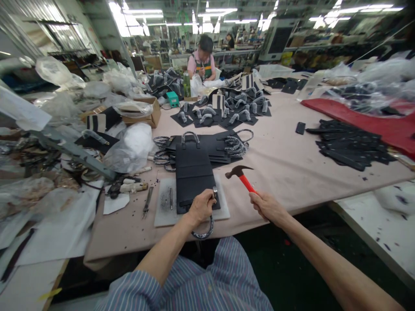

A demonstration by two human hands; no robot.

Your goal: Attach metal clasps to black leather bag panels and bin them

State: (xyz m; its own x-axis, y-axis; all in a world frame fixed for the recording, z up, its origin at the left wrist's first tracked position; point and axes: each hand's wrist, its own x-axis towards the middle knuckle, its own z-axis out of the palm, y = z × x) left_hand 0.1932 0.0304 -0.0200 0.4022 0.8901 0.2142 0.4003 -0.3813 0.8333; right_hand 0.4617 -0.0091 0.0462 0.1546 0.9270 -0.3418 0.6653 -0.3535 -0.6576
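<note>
My right hand [266, 205] is closed around the red handle of a claw hammer [248, 183], its dark head raised to the right of the work. My left hand [201, 206] pinches a short shiny metal punch [214, 190], upright near the lower right edge of a black bag panel [194, 172]. The punch's lower end is hidden by my fingers. The panel lies on a pale slab [164, 215], with a wrapped handle [191, 137] at its far end and another wrapped handle [204, 236] looping over the table's front edge.
More black panels with wrapped handles [236, 147] are stacked behind. A metal rod [171, 198] lies on the slab, and a pronged tool [147, 202] left of it. Black strips [353, 144] and a phone [300, 128] lie to the right. A co-worker [202, 60] sits across the table.
</note>
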